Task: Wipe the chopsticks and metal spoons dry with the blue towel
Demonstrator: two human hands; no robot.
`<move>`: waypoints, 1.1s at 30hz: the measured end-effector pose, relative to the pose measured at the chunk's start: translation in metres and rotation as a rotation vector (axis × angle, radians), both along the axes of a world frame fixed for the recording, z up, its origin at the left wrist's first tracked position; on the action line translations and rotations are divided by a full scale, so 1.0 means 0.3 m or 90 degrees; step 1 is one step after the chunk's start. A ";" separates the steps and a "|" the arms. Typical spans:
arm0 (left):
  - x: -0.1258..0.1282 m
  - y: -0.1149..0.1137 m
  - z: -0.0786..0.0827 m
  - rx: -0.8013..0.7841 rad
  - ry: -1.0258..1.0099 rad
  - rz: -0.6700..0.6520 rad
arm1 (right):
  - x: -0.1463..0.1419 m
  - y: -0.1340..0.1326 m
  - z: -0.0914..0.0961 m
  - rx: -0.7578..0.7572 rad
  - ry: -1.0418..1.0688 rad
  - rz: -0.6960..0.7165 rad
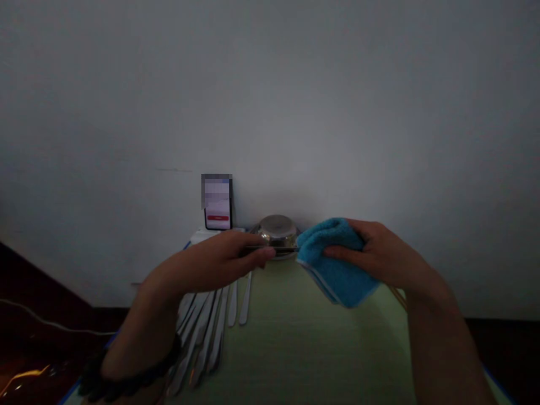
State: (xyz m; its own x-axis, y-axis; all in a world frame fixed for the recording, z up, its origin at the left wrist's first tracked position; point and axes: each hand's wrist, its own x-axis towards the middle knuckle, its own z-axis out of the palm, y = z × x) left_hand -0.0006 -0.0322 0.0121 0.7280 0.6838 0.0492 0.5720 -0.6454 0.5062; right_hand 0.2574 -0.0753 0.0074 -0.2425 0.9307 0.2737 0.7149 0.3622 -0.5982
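My left hand (236,254) pinches a thin metal piece of cutlery (287,249), seen edge-on, so its exact kind is unclear. Its far end runs into a folded blue cloth (337,270), which hides it. The cloth is gripped in my right hand (367,247), thumb in front and fingers mostly behind. Below my left forearm, several metal table knives (217,332) lie side by side on the table, handles toward me. Just behind the held cutlery, an upturned shiny metal bowl (277,226) stands near the wall.
A phone (218,202) with a lit screen leans upright against the pale wall (320,112). The light green table (304,349) reaches up to that wall. Thin yellowish sticks (397,297) show partly beside my right wrist. A white cable (54,323) runs at the far left.
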 end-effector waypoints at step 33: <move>0.047 -0.032 0.038 0.033 0.009 0.039 | -0.005 0.006 -0.007 -0.041 0.200 -0.020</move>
